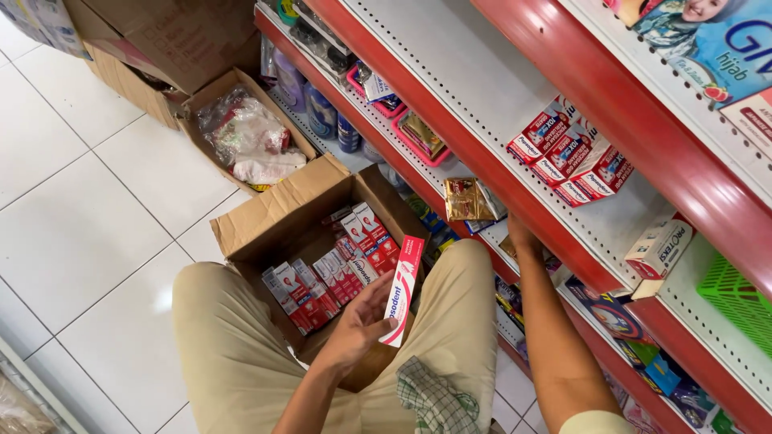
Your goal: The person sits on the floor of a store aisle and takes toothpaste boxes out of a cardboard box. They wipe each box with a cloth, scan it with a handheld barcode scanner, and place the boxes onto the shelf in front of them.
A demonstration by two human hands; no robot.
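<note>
While the left hand [359, 321] grips a long toothpaste box [402, 291] (upright, fingers wrapped around), the right hand [519, 235] reaches shelfward, its grip hidden.

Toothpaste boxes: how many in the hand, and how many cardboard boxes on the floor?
Toothpaste box held in the left hand: 1
Open cardboard boxes: 2, one with toothpaste, one with bags
Total: 3

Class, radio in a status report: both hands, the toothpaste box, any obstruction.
Left hand grips white-and-red toothpaste box over open cardboard carton. Right hand reaches beneath red metal shelf, partly hidden. Nothing blocking.
</note>
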